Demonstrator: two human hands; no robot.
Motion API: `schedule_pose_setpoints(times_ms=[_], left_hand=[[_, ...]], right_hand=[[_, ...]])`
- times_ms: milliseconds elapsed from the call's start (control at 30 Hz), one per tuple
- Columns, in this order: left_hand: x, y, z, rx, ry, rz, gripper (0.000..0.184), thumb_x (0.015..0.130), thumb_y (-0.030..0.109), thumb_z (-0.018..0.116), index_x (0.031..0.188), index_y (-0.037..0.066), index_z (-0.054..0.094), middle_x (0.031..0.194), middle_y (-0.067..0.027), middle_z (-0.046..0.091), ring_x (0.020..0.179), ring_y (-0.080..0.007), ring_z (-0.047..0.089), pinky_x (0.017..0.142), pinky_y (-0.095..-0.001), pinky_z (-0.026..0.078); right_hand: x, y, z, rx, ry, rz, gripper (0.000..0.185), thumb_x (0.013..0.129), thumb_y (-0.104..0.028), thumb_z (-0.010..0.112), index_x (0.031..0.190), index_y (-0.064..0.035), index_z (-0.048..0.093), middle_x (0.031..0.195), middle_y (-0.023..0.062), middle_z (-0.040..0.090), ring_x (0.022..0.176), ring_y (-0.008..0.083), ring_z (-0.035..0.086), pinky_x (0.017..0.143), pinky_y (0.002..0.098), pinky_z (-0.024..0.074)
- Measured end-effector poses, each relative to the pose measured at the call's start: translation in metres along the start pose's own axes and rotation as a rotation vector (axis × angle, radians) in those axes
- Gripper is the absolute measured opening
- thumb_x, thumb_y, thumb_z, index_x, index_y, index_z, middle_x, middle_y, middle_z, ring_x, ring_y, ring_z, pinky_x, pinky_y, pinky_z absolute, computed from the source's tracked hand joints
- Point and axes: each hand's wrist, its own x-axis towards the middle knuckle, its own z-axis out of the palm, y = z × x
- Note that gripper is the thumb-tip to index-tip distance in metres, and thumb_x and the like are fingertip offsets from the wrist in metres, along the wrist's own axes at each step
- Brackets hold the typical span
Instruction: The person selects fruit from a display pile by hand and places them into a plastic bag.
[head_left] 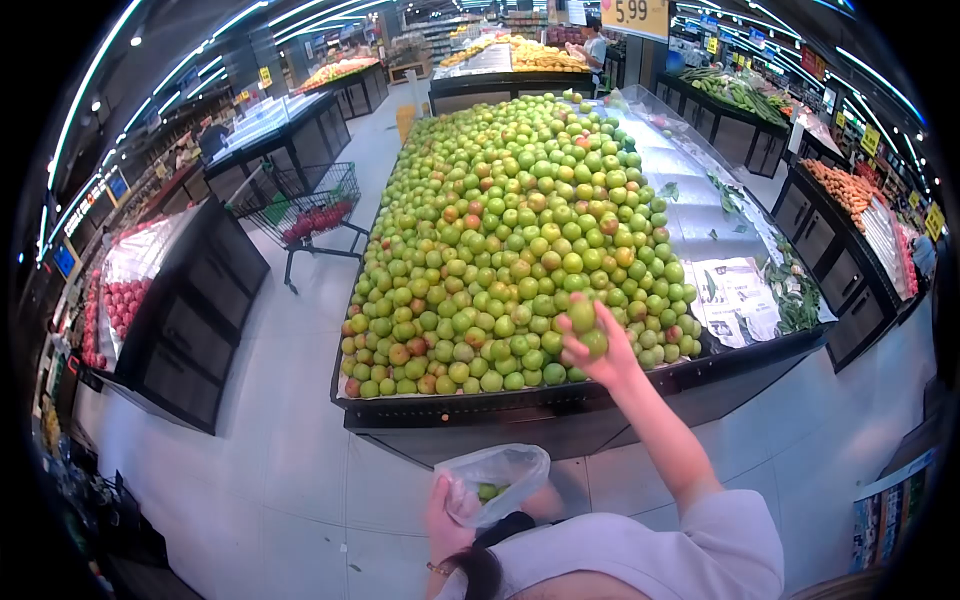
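Observation:
A wide heap of green plums (500,240), some blushed red, fills the stand in front of me. Over its near right edge, my right hand (607,352) has its fingers curled around a green plum (581,314); a second one shows against the palm. Lower down, near my body, my left hand (442,522) grips the side of a clear plastic bag (505,462). The bag's mouth gapes upward, and a few green plums (489,492) lie inside it. Part of the left hand is seen through the plastic.
The stand's black front edge (470,408) runs between me and the heap. Right of the plums lie newspaper sheets (735,298) and leafy greens (797,295). A shopping cart (305,205) with red contents stands in the left aisle, near another produce stand (195,310).

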Motion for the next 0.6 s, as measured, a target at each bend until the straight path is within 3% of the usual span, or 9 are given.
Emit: schedule_pose_setpoints(times_ms=[33,100,167,200,300,333,433,467,600], left_hand=[[-0.002,-0.007,0.005,-0.003,-0.090,-0.036,0.008,0.086,0.020,0.048,0.084,0.012,0.050,0.067,0.0025,0.047,0.057,-0.0091,0.045,0.050,-0.0227,0.036],[-0.011,-0.019,0.031,0.087,0.144,-0.076,0.009,0.086,0.019,0.048,0.080,0.012,0.048,0.061,0.0032,0.041,0.051,-0.0087,0.038,0.045,-0.0227,0.030],[-0.018,-0.030,0.042,0.130,0.189,-0.124,0.009,0.086,0.018,0.048,0.080,0.011,0.048,0.061,0.0030,0.041,0.052,-0.0089,0.039,0.045,-0.0228,0.030],[-0.016,-0.037,0.016,-0.020,-0.135,-0.205,0.007,0.085,0.018,0.049,0.086,0.011,0.050,0.068,0.0012,0.048,0.057,-0.0104,0.045,0.050,-0.0229,0.036],[-0.033,-0.065,0.061,0.241,0.395,-0.174,0.008,0.085,0.020,0.048,0.081,0.013,0.048,0.057,0.0032,0.034,0.046,-0.0094,0.031,0.043,-0.0232,0.024],[-0.037,-0.071,0.057,0.219,0.350,-0.217,0.009,0.085,0.020,0.049,0.081,0.013,0.048,0.058,0.0032,0.035,0.046,-0.0092,0.031,0.044,-0.0230,0.025],[-0.054,-0.086,0.057,0.289,0.200,-0.231,0.010,0.085,0.021,0.049,0.081,0.013,0.046,0.057,0.0037,0.033,0.046,-0.0084,0.029,0.044,-0.0224,0.025],[-0.060,-0.089,0.054,0.273,0.158,-0.244,0.010,0.085,0.021,0.049,0.081,0.013,0.046,0.057,0.0037,0.033,0.046,-0.0079,0.029,0.044,-0.0222,0.025],[-0.083,-0.089,0.045,0.228,0.094,-0.265,0.010,0.086,0.020,0.048,0.081,0.012,0.043,0.055,0.0036,0.030,0.045,-0.0068,0.028,0.042,-0.0214,0.024]], right_hand=[[-0.023,0.010,-0.002,0.034,-0.035,0.046,0.035,0.090,-0.042,0.030,0.108,-0.0138,0.043,0.079,0.0063,0.049,0.050,0.0117,0.043,0.046,0.0226,0.0324],[-0.068,0.037,-0.023,0.122,-0.254,0.210,0.042,0.088,-0.047,0.031,0.102,-0.0101,0.044,0.067,0.0031,0.045,0.045,0.0114,0.040,0.047,0.0213,0.0321],[-0.117,0.073,-0.032,0.108,-0.121,0.420,0.050,0.086,-0.053,0.029,0.093,-0.0058,0.045,0.054,0.0009,0.040,0.038,0.0108,0.037,0.035,0.0200,0.0295],[-0.141,0.095,-0.047,0.046,-0.074,0.540,0.052,0.086,-0.053,0.028,0.092,-0.0051,0.045,0.053,0.0015,0.041,0.038,0.0107,0.038,0.034,0.0196,0.0300],[-0.194,0.131,-0.038,-0.018,0.016,0.862,0.050,0.089,-0.048,0.025,0.095,-0.0047,0.047,0.054,0.0027,0.041,0.040,0.0107,0.037,0.035,0.0213,0.0311],[-0.204,0.135,-0.020,0.027,0.194,0.931,0.047,0.090,-0.045,0.025,0.094,-0.0042,0.048,0.054,0.0035,0.043,0.042,0.0109,0.039,0.038,0.0214,0.0321],[-0.222,0.153,-0.023,-0.085,0.323,1.006,0.042,0.092,-0.037,0.024,0.090,-0.0027,0.049,0.057,0.0051,0.047,0.045,0.0117,0.042,0.040,0.0215,0.0331],[-0.228,0.160,-0.043,-0.132,0.145,0.959,0.039,0.091,-0.030,0.023,0.084,-0.0018,0.050,0.059,0.0067,0.049,0.047,0.0131,0.044,0.043,0.0221,0.0354],[-0.242,0.192,-0.092,-0.242,0.244,0.894,0.037,0.090,-0.031,0.029,0.080,-0.0018,0.050,0.062,0.0091,0.051,0.046,0.0171,0.046,0.042,0.0255,0.0379]])
